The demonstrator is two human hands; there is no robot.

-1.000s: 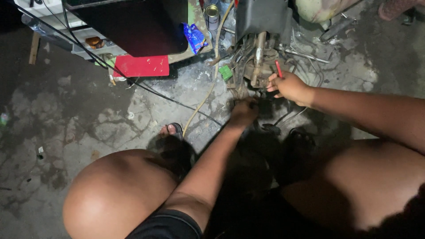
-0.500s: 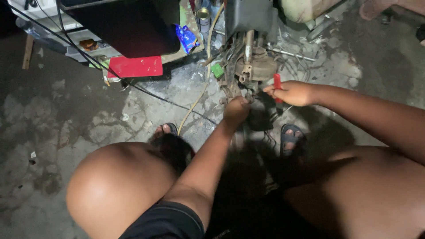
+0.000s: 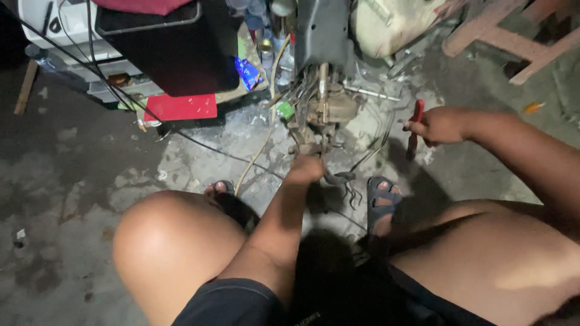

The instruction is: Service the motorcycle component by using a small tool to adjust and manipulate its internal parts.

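Note:
I squat on a concrete floor facing a dirty metal engine assembly (image 3: pixel 323 111) with wires and cables hanging off it. My left hand (image 3: pixel 305 169) reaches forward and grips a part at the assembly's lower end, fingers hidden behind the knuckles. My right hand (image 3: pixel 438 125) is out to the right, shut on a red-handled tool (image 3: pixel 415 127) that points downward, clear of the assembly. A green connector (image 3: pixel 286 110) sits on the left side of the assembly.
A black case (image 3: pixel 175 51) with a red flat piece (image 3: pixel 180 107) below it stands at the back left. Black cables (image 3: pixel 121 99) run across the floor. A pale sack (image 3: pixel 386 27) and wooden frame (image 3: pixel 513 36) lie behind. My sandalled feet (image 3: pixel 382 199) rest near the assembly.
My right hand has pulled away from the assembly to the right, carrying the red-handled tool. My left hand stays on the assembly's lower end. The view has shifted down.

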